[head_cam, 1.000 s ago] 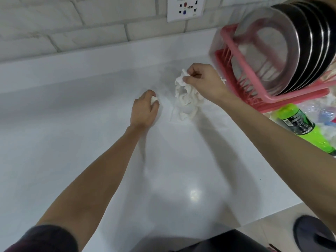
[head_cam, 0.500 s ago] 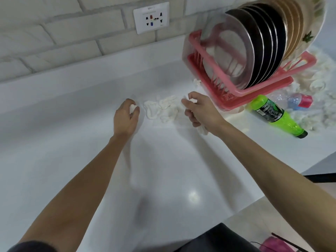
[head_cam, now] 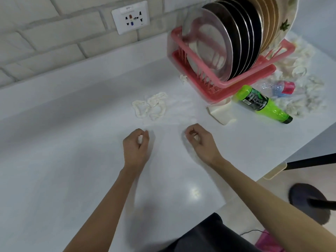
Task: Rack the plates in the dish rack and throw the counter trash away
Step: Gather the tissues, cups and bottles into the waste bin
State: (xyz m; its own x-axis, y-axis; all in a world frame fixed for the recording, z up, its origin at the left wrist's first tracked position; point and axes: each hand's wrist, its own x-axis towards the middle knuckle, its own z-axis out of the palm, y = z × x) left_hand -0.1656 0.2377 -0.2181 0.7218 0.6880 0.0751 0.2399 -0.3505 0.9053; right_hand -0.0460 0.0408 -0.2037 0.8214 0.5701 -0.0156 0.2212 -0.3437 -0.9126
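Note:
Several plates [head_cam: 227, 44] stand upright in the pink dish rack [head_cam: 241, 79] at the back right of the white counter [head_cam: 54, 160]. A twisted strip of white tissue [head_cam: 151, 108] lies spread on the counter in front of both hands. My left hand [head_cam: 135, 146] is closed on a small white scrap of tissue. My right hand [head_cam: 200, 139] is curled just right of it, with a small white bit showing under the fingers. A green bottle [head_cam: 261, 104] lies on its side beside the rack.
Crumpled tissue and a clear plastic bottle [head_cam: 278, 88] with a red label pile up right of the rack. A cream piece [head_cam: 221, 113] pokes out under the rack's front corner. A wall socket [head_cam: 131, 17] sits on the brick backsplash. The counter edge runs along the right; a stool base [head_cam: 307, 200] stands below.
The tissue that my right hand held up now lies spread on the counter. Both hands have pulled back toward me, away from it. The left hand still grips its scrap.

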